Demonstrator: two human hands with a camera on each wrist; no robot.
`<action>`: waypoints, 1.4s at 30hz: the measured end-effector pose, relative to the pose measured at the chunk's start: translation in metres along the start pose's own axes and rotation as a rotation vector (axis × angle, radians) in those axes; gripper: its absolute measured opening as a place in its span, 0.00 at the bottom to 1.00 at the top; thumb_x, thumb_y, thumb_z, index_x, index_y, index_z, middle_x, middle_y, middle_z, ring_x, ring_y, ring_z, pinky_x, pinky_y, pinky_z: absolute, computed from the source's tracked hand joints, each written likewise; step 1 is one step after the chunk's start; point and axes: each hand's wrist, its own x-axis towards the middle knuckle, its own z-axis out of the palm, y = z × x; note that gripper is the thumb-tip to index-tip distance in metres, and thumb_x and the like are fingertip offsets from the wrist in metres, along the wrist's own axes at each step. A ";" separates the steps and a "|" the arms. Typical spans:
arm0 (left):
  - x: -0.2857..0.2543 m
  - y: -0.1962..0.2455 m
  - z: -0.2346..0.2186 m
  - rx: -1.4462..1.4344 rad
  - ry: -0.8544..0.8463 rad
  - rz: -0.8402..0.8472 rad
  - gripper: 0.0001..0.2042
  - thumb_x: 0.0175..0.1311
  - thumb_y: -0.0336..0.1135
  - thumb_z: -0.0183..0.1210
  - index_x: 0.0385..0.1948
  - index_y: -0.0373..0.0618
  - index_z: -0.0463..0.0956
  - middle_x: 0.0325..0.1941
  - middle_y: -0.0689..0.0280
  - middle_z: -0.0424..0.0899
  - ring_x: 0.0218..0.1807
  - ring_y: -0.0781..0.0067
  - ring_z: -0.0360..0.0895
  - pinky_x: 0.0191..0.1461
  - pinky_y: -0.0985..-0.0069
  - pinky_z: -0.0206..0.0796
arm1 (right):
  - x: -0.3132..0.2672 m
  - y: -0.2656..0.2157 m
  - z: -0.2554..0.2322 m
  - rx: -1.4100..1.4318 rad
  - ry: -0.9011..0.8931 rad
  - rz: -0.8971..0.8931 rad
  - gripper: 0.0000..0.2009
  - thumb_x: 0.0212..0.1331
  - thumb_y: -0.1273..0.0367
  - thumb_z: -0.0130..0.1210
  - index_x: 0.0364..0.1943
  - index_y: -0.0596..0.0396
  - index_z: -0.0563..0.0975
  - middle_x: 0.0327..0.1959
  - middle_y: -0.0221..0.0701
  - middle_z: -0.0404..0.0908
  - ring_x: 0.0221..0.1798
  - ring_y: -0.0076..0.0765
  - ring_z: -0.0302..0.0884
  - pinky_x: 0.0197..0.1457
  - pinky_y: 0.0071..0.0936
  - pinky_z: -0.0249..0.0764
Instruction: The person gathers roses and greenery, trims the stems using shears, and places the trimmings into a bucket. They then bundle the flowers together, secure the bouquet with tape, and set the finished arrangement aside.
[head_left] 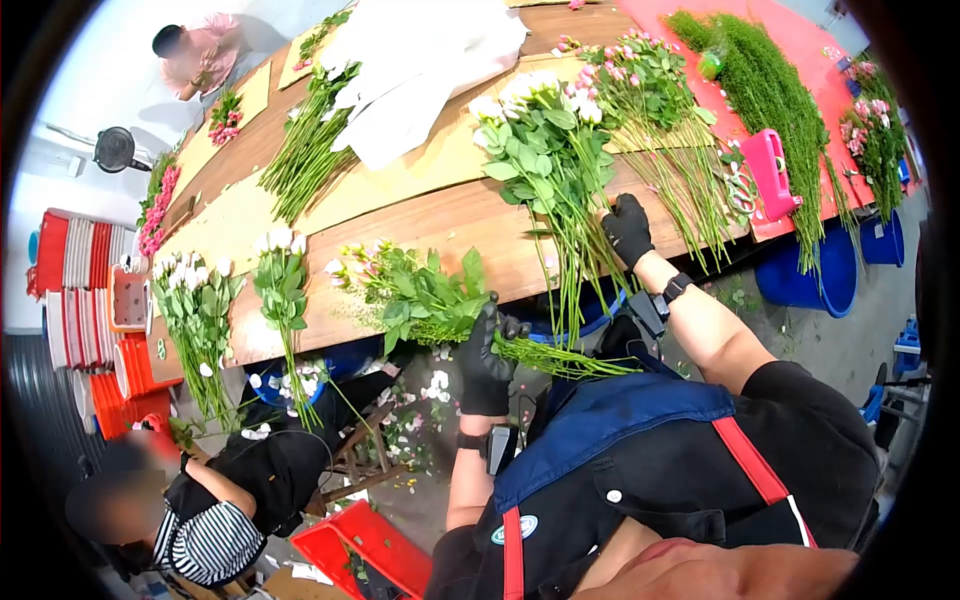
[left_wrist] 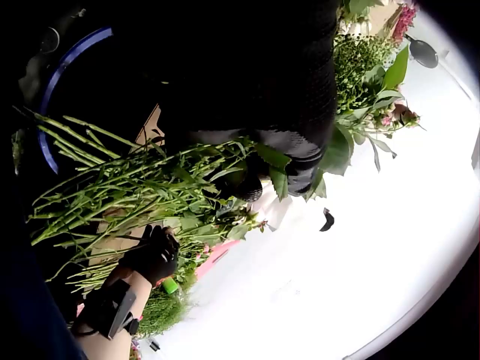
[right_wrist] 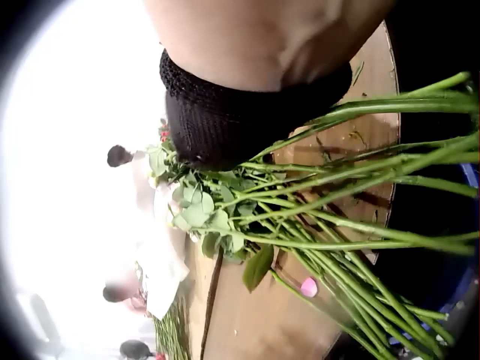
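The gloved left hand (head_left: 487, 360) grips a leafy bunch (head_left: 425, 300) with pale flowers near the table's front edge. Its cut stems (head_left: 570, 360) extend right, towards the apron. In the left wrist view, the dark left glove (left_wrist: 262, 97) fills the top, with green stems (left_wrist: 127, 187) below it. The gloved right hand (head_left: 629, 230) is at the stems of white roses (head_left: 540, 150) lying on the table; its fingers look bent. In the right wrist view, the right glove (right_wrist: 225, 124) lies over rose stems (right_wrist: 337, 172), and its fingertips are hidden.
The wooden table (head_left: 460, 230) bears more flower bunches, white wrapping (head_left: 430, 60) and a pink holder (head_left: 768, 175) beside scissors (head_left: 740, 190). Blue buckets (head_left: 815, 270) stand below its edge. Another person (head_left: 210, 530) is at lower left, another (head_left: 205, 50) at the far side.
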 end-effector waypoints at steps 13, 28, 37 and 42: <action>0.047 -0.030 0.015 -0.018 0.024 -0.065 0.10 0.67 0.40 0.56 0.42 0.46 0.73 0.22 0.71 0.70 0.26 0.75 0.70 0.36 0.71 0.71 | -0.070 -0.078 -0.088 0.611 -0.431 0.016 0.13 0.60 0.67 0.57 0.45 0.61 0.78 0.35 0.26 0.80 0.35 0.19 0.74 0.40 0.19 0.71; 0.056 -0.039 -0.027 -0.268 -0.160 -0.073 0.14 0.63 0.29 0.54 0.49 0.38 0.73 0.48 0.62 0.80 0.48 0.67 0.78 0.53 0.66 0.73 | -0.112 -0.072 -0.057 0.448 -0.481 -0.292 0.06 0.60 0.71 0.56 0.33 0.59 0.80 0.28 0.31 0.79 0.29 0.26 0.75 0.35 0.25 0.72; 0.033 -0.019 -0.009 -0.219 -0.053 0.000 0.14 0.69 0.33 0.45 0.51 0.39 0.71 0.49 0.59 0.79 0.50 0.61 0.78 0.56 0.64 0.72 | -0.113 -0.110 -0.048 0.267 -0.626 -0.413 0.07 0.56 0.68 0.60 0.31 0.59 0.80 0.25 0.37 0.78 0.28 0.37 0.77 0.33 0.30 0.71; 0.033 -0.024 -0.024 -0.153 -0.122 -0.001 0.18 0.69 0.35 0.45 0.57 0.38 0.68 0.55 0.55 0.76 0.53 0.59 0.77 0.59 0.62 0.70 | -0.115 -0.107 -0.029 0.179 -0.611 -0.583 0.08 0.54 0.66 0.60 0.31 0.58 0.80 0.22 0.39 0.77 0.25 0.44 0.77 0.30 0.34 0.72</action>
